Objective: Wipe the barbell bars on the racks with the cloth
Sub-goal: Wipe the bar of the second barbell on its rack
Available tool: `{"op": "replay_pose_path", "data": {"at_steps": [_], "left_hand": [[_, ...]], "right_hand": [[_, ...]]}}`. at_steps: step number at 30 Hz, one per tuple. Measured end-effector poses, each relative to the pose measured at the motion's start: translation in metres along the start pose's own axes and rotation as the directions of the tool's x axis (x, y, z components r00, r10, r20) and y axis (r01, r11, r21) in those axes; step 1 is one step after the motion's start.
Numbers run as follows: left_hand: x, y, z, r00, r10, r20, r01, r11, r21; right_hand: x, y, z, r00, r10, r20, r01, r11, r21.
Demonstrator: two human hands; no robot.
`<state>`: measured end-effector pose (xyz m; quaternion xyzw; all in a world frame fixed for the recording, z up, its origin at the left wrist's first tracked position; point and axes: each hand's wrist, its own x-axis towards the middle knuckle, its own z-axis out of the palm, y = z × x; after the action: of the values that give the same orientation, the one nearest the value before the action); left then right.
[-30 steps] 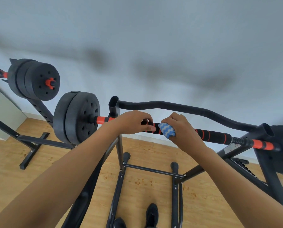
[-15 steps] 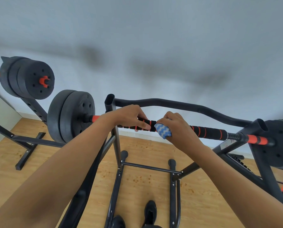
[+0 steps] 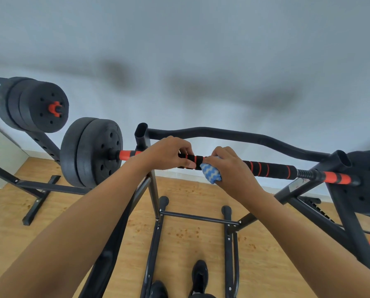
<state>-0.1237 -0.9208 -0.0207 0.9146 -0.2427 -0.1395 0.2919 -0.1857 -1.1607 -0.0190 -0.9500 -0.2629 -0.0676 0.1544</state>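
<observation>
A black barbell bar with red rings lies across the black rack, with black weight plates on its left end and another plate at the right. My left hand grips the bar just right of the rack's left post. My right hand holds a bunched blue-and-white cloth against the bar right beside the left hand. The bar under both hands is hidden.
A curved black rail runs behind the bar. A second barbell with black plates sits on another rack at far left. Rack legs and a crossbar stand on the wooden floor, with my black shoes below. A grey wall is behind.
My hands stay close together on the bar; the right hand with the cloth has shifted slightly left along it. The view has moved a little.
</observation>
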Motion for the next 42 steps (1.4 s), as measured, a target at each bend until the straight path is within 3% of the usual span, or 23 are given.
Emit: {"op": "replay_pose_path", "data": {"at_steps": [3,7,9,12,16,19,22,27,32,35,38,42], "left_hand": [[0.009,0.003,-0.010,0.990,-0.054,0.128,0.067,0.993,-0.100],[0.013,0.003,-0.011,0.976,-0.105,0.189,0.117,0.992,-0.054],[0.007,0.006,-0.006,0.987,-0.082,0.135,0.082,0.997,0.008],[-0.003,0.014,0.011,1.000,-0.018,0.004,0.017,0.991,0.136],[-0.008,0.020,0.032,0.984,0.042,-0.171,-0.002,0.975,0.224],[-0.010,0.018,0.035,0.970,0.078,-0.230,-0.025,0.974,0.227],[-0.009,0.017,0.033,0.970,0.082,-0.227,-0.028,0.972,0.231],[0.004,0.017,0.020,0.992,0.014,-0.129,0.000,0.994,0.107],[0.021,0.022,-0.002,0.982,-0.100,0.162,0.118,0.987,-0.108],[0.024,0.020,-0.002,0.958,-0.146,0.249,0.186,0.972,-0.146],[0.016,0.019,0.007,0.987,-0.121,0.103,0.121,0.993,0.000],[-0.007,0.025,0.031,0.997,0.041,-0.063,-0.019,0.952,0.306]], "right_hand": [[-0.007,-0.001,0.002,0.998,-0.055,0.016,0.056,0.994,-0.090],[-0.016,0.013,-0.006,0.999,0.041,-0.030,-0.040,0.998,0.044],[-0.011,0.023,-0.020,0.990,0.126,-0.061,-0.119,0.986,0.117],[0.009,0.030,-0.042,0.994,0.067,0.082,-0.071,0.996,0.048],[0.037,0.026,-0.050,0.975,0.094,0.203,-0.107,0.993,0.053],[0.044,0.020,-0.042,0.946,0.102,0.308,-0.134,0.988,0.083],[0.040,0.020,-0.033,0.957,0.092,0.276,-0.127,0.986,0.108],[0.028,0.015,-0.033,0.975,0.082,0.208,-0.104,0.990,0.098],[0.017,0.021,-0.029,0.976,0.135,0.173,-0.151,0.985,0.083],[0.012,0.022,-0.028,0.980,0.129,0.154,-0.144,0.986,0.090],[0.014,0.023,-0.024,0.979,0.151,0.137,-0.163,0.983,0.082],[0.014,0.021,-0.019,0.982,0.164,0.094,-0.172,0.981,0.093]]}}
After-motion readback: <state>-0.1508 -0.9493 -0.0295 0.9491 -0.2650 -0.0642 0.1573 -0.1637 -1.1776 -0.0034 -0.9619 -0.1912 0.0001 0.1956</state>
